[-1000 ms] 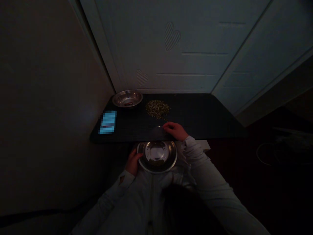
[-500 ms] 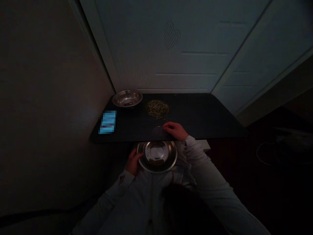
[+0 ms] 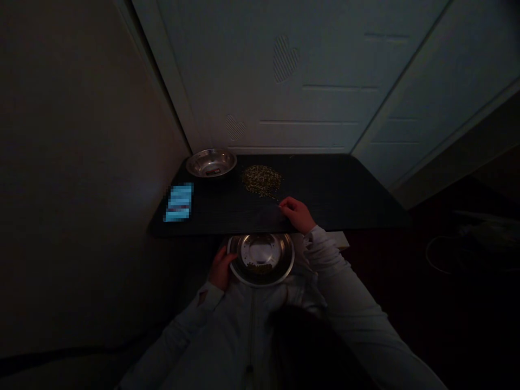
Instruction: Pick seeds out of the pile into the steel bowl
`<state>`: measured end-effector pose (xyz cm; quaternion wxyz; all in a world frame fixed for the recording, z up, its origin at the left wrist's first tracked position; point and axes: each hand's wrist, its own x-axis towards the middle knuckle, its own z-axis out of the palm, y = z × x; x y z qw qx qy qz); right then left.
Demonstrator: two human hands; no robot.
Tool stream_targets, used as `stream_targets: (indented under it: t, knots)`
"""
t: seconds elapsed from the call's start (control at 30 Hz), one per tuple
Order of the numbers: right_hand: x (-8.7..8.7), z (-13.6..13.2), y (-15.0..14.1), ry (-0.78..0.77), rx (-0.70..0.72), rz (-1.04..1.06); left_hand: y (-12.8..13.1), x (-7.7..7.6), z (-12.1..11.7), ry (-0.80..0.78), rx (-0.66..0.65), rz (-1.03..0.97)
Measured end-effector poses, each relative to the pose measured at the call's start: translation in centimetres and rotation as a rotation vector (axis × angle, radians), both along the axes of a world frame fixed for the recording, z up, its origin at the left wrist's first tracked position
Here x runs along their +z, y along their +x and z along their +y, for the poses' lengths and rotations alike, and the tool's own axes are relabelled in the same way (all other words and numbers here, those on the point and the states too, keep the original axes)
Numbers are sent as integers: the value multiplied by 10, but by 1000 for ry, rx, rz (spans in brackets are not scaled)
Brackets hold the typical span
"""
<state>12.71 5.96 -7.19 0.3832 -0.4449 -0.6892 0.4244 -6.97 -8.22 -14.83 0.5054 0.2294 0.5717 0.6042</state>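
My left hand (image 3: 221, 269) is closed on the left rim of a steel bowl (image 3: 288, 265), its thumb over the edge. This bowl sits at my lap, just under the table's front edge, with a small heap of greenish grains (image 3: 260, 268) in its near part. Over the front of the dark table, my right hand (image 3: 298, 214) is pinched, thumb against fingers. A tiny pale speck shows at its fingertips, too small to name. Beyond that hand, a flat pile of mixed green and pale grains (image 3: 262, 180) lies spread on the tabletop, with a few strays near its front.
A second steel bowl (image 3: 212, 163) with a label inside stands at the table's back left. A blurred-out bright blue rectangle (image 3: 179, 202) lies at the left edge of the dark table (image 3: 345, 189). A white door (image 3: 260, 70) rises behind. The room is dim.
My right hand has shifted slightly right and up over the table, its fingers now drawn into a pinch. My left hand and the bowl it holds have stayed in place.
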Motion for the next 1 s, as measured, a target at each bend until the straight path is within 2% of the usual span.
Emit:
stream_targets:
  t: [0.47, 0.7, 0.8, 0.93, 1.0]
  knots:
    - [3, -3, -1, -20, 39, 44, 2, 4, -1, 6, -14, 0]
    - [1, -1, -1, -19, 81, -49, 1, 5, 0, 6, -24, 1]
    - [4, -4, -1, -36, 90, -24, 1, 5, 0, -1, -23, -3]
    - [5, -4, -1, -50, 40, 80, 1, 3, -1, -9, -18, 0]
    - [3, 0, 0, -38, -65, 130, 1, 3, -1, -7, -19, -1]
